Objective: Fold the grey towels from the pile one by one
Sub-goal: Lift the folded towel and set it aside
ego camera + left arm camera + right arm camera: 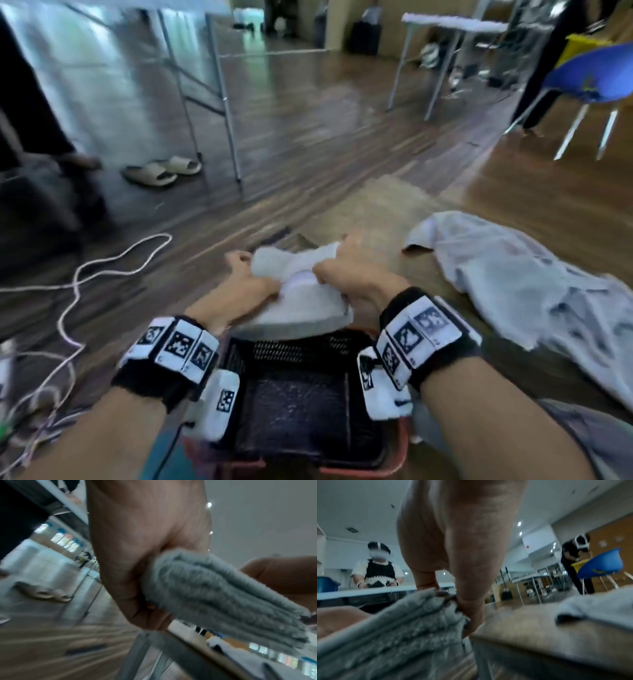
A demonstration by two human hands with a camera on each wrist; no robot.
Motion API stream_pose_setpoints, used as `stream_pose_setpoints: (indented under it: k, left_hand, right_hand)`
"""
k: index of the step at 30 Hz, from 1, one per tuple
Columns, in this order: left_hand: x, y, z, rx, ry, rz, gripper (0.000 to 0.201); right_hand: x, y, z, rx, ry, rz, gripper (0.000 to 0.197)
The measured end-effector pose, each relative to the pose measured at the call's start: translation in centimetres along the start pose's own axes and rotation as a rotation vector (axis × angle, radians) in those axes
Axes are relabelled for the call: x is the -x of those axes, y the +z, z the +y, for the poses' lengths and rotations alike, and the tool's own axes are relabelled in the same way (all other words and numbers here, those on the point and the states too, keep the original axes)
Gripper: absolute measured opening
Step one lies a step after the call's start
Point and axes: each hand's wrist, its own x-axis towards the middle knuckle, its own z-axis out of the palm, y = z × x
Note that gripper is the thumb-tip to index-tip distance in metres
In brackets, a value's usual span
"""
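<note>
— What have the hands got hold of?

— The left hand [247, 277] has its fingers curled round the left end of a folded grey towel [301, 301], just below the middle of the head view. The left wrist view shows the stacked folds [223, 599] bunched in that grip.

— And the other one?

— The right hand [346, 270] pinches the right end of the same towel, thumb and fingers closed on the cloth; from the right wrist view the fingers [469, 609] dig into the layered edge [399, 635]. Both wrists wear black bands with white printed markers.

— Where is the towel, then?

— Held up between the two hands, above the far rim of a black mesh basket [301, 387] at the lower middle of the frame. Whether it touches the rim I cannot tell; the picture is blurred.

— Anything beside it?

— A heap of pale grey cloth [524, 291] lies at the right of the frame on a tan surface [380, 212]. A white cable [102, 267] loops over the wooden floor at the left. Further up, a pair of beige slippers [161, 169] sits by a folding table's legs at the upper left, and a blue chair [589, 78] stands at the upper right.
</note>
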Motion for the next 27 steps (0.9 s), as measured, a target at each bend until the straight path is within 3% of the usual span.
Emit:
stream_pose_setpoints:
  k: [3,7,10,13,15,19,22,27]
  left_hand:
    - [-1.5,0.3,-7.5,-0.125,-0.107,-0.061,0.055]
    - [-3.3,2.1,-15.5,-0.277,-0.198,-0.175,0.018]
    - [-4.9,4.6,-19.8,-0.326,-0.346,-0.231,0.018]
    - [-6.3,6.9,-22.7,-0.36,-0.482,-0.272,0.018]
    - [-7.2,8.0,-23.8,-0.412,-0.541,-0.276,0.026]
    - [-8.8,9.0,-25.0,-0.559,-0.581,-0.223,0.029]
    - [-9.9,9.1,-26.3,-0.568,-0.552,-0.221,0.029]
    - [-10.9,9.5,-27.4,-0.624,-0.582,-0.302,0.035]
  right_hand:
    - [-3.0,5.2,5.3,0.034,0.104,-0.08,0.091]
    - [-5.6,9.5,12.5,0.029,0.246,-0.172,0.075]
    - [-6.5,11.8,17.5,0.126,0.365,-0.212,0.07]
    - [-7.1,13.2,21.2,0.153,0.484,-0.233,0.041]
    - [-7.7,14.0,22.6,0.085,0.553,-0.257,0.031]
    - [-9.3,15.5,24.8,-0.069,0.585,-0.276,0.038]
    - [-10.8,16.6,26.2,-0.05,0.512,-0.305,0.048]
    - [-11.6,17.5,27.8,0.027,0.543,-0.379,0.059]
